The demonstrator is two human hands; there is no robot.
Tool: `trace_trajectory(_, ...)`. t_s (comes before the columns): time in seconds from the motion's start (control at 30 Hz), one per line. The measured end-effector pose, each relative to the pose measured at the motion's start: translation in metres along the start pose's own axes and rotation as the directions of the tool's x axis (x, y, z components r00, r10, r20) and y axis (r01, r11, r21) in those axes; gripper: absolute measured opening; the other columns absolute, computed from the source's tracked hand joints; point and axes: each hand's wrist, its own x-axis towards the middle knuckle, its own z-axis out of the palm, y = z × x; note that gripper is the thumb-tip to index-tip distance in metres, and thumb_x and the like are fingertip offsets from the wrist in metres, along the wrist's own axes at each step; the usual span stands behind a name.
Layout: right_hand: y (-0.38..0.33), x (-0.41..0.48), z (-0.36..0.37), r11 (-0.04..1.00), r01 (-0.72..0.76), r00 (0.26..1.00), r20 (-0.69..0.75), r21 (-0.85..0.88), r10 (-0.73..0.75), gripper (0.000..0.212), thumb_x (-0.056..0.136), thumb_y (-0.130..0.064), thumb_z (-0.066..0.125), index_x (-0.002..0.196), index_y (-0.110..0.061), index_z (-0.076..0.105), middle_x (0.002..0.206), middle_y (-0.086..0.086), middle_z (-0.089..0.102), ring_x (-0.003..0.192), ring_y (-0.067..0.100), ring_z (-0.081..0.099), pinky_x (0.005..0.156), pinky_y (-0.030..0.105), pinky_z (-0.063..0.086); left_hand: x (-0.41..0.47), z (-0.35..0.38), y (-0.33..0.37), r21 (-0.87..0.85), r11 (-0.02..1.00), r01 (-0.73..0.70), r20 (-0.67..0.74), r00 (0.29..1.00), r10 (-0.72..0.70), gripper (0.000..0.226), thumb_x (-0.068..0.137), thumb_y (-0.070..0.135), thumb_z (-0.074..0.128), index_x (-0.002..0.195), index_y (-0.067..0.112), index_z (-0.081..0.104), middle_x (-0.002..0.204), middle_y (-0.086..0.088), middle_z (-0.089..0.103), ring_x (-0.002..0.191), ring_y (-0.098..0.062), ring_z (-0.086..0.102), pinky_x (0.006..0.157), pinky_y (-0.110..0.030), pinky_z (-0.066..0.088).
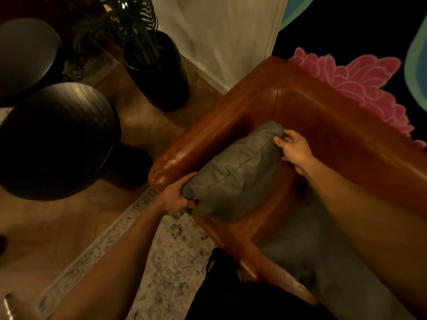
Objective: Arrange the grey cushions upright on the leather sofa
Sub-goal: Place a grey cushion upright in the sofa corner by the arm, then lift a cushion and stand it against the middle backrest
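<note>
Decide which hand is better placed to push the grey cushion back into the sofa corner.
Probably the right hand: it grips the grey cushion at the end nearest the leather sofa corner. The left hand holds the outer end by the armrest.

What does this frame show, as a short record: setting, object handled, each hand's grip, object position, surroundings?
setting: corner of a brown leather sofa, seen from above
object handled: grey cushion, seam facing up
left hand: grip closed on the cushion's near end
right hand: grip closed on the cushion's far corner
object position: standing on edge beside the sofa arm
second cushion: grey, lying flat on the seat
surroundings: two round dark tables, potted plant, patterned rug, pink flower wall art
</note>
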Motion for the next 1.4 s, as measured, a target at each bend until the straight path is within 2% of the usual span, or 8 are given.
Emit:
trace_trajectory(0.13, -0.004, 0.004, 0.004, 0.999, 0.027, 0.999, -0.021, -0.030, -0.027, 0.041, 0.101, -0.021, 0.064, 0.141, -0.014, 0.059, 0.136, 0.006, 0.068, 0.124, 0.023, 0.064, 0.105, 0.044, 0.054, 0.000, -0.001, -0.008, -0.033, 0.999, -0.003, 0.003, 1.000, 0.003, 0.112, 0.056, 0.047, 0.086, 0.155, 0.042, 0.033, 0.154, 0.006, 0.047, 0.139, -0.017, 0.047, 0.114, -0.041, 0.044)
trace_trajectory(0.27, 0.004, 0.007, 0.001, 0.998, 0.021, 1.000, -0.003, -0.057, -0.021, 0.048, 0.097, -0.033, 0.066, 0.143, -0.022, 0.057, 0.140, 0.002, 0.066, 0.128, 0.022, 0.062, 0.109, 0.052, 0.051, 0.002, 0.006, -0.009, -0.046, 0.999, 0.003, 0.029, 1.000, -0.002, 0.109, 0.066, 0.034, 0.090, 0.155, 0.043, 0.028, 0.154, 0.008, 0.044, 0.141, -0.020, 0.045, 0.114, -0.043, 0.043)
trace_trajectory(0.4, -0.012, -0.004, 0.006, 0.997, 0.012, 0.999, 0.041, -0.079, -0.009, 0.059, 0.101, -0.029, 0.064, 0.154, -0.015, 0.044, 0.153, 0.004, 0.054, 0.140, 0.021, 0.051, 0.116, 0.037, 0.043, 0.010, -0.001, 0.003, 0.033, 0.999, 0.040, 0.059, 0.997, -0.042, 0.114, 0.068, 0.020, 0.092, 0.158, 0.037, 0.024, 0.153, 0.002, 0.043, 0.141, -0.025, 0.043, 0.108, -0.035, 0.043)
trace_trajectory(0.63, -0.008, -0.026, -0.008, 0.999, -0.037, 0.999, -0.011, -0.031, 0.036, 0.072, 0.099, -0.034, 0.066, 0.162, -0.021, 0.033, 0.165, 0.005, 0.038, 0.150, 0.024, 0.039, 0.121, 0.040, 0.036, 0.008, -0.014, 0.025, 0.211, 0.977, 0.018, 0.108, 0.993, -0.041, 0.135, 0.057, 0.056, 0.091, 0.162, 0.031, 0.010, 0.166, -0.003, 0.024, 0.150, -0.026, 0.030, 0.120, -0.042, 0.032)
trace_trajectory(0.9, -0.010, -0.082, -0.073, 0.997, -0.002, 0.994, -0.106, 0.072, 0.010, 0.047, 0.103, -0.033, 0.059, 0.148, -0.020, 0.052, 0.139, 0.000, 0.061, 0.131, 0.019, 0.058, 0.107, 0.040, 0.050, 0.010, -0.011, 0.116, 0.039, 0.967, -0.250, -0.253, 0.934, 0.252, 0.078, 0.084, 0.031, 0.082, 0.151, 0.020, 0.043, 0.152, -0.002, 0.048, 0.141, -0.018, 0.045, 0.113, -0.026, 0.033)
trace_trajectory(1.13, 0.023, -0.171, -0.138, 0.982, 0.091, 0.965, -0.258, 0.168, -0.045, 0.027, 0.105, -0.031, 0.055, 0.129, -0.021, 0.063, 0.118, -0.001, 0.074, 0.110, 0.010, 0.069, 0.098, 0.034, 0.055, 0.004, 0.051, 0.190, -0.212, 0.888, -0.408, -0.260, 0.899, 0.352, 0.044, 0.087, 0.021, 0.078, 0.128, 0.018, 0.062, 0.119, -0.007, 0.069, 0.109, -0.016, 0.064, 0.096, -0.038, 0.051)
trace_trajectory(1.27, 0.069, -0.227, -0.175, 0.966, 0.102, 0.938, -0.348, 0.237, -0.013, 0.024, 0.104, -0.032, 0.057, 0.124, -0.023, 0.065, 0.116, 0.002, 0.075, 0.110, 0.014, 0.070, 0.099, 0.037, 0.055, -0.017, 0.110, 0.208, -0.315, 0.853, -0.415, -0.186, 0.909, 0.373, 0.033, 0.092, 0.010, 0.072, 0.122, 0.018, 0.062, 0.108, -0.003, 0.067, 0.096, -0.013, 0.065, 0.076, -0.030, 0.053)
trace_trajectory(1.4, 0.125, -0.284, -0.207, 0.946, 0.094, 0.915, -0.402, 0.311, 0.042, 0.019, 0.105, -0.028, 0.055, 0.120, -0.021, 0.065, 0.111, 0.003, 0.075, 0.106, 0.016, 0.070, 0.100, 0.040, 0.053, -0.049, 0.173, 0.205, -0.352, 0.851, -0.390, -0.137, 0.921, 0.365, 0.029, 0.094, 0.008, 0.069, 0.120, 0.020, 0.063, 0.104, 0.000, 0.067, 0.093, -0.008, 0.064, 0.072, -0.028, 0.055)
